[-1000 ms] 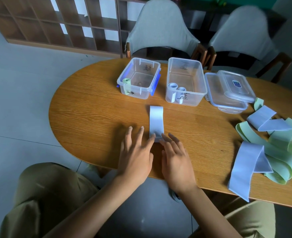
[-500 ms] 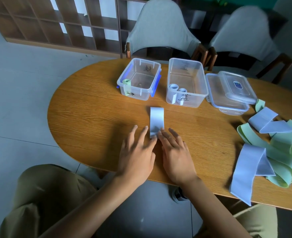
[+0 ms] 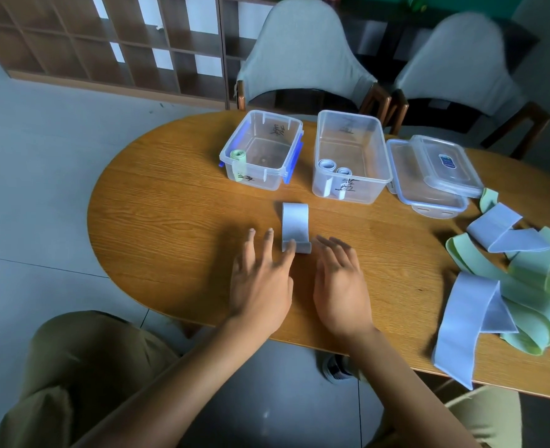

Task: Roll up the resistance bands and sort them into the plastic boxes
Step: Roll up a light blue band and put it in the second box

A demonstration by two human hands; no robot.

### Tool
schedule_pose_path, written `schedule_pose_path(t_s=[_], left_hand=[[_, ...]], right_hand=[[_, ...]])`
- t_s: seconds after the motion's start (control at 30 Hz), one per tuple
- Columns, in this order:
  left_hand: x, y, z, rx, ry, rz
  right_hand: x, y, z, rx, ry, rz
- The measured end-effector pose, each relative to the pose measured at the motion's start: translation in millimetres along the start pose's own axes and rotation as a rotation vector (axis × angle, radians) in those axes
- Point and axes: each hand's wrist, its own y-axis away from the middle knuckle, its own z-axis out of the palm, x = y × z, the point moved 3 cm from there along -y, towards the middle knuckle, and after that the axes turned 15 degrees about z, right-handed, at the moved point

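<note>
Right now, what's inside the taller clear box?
Two rolled blue bands stand on end at the near left corner of the taller clear box. The rest of its floor looks bare. The black marking on the near wall hides a small patch behind it.

Both hands flat, palms down
Left hand (image 3: 260,286) and right hand (image 3: 341,286) lie side by side, fingers spread forward, gripping nothing.

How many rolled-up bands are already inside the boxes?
3. One green roll in the left box; two blue rolls in the taller box. None seem hidden.
</note>
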Motion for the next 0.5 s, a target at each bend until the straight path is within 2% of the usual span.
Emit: schedule_pose_path(t_s=[0.37, 0.5], left_hand=[[-11.6, -27.1, -2.5, -0.046, 0.016, -0.006], [-24.1, -39.8, 1.0, 0.022, 0.107, 0.027]], right_hand=[[-4.0, 1.9, 7.4, -0.063, 0.123, -0.105], [-5.1, -9.7, 9.4, -0.067, 0.147, -0.109]])
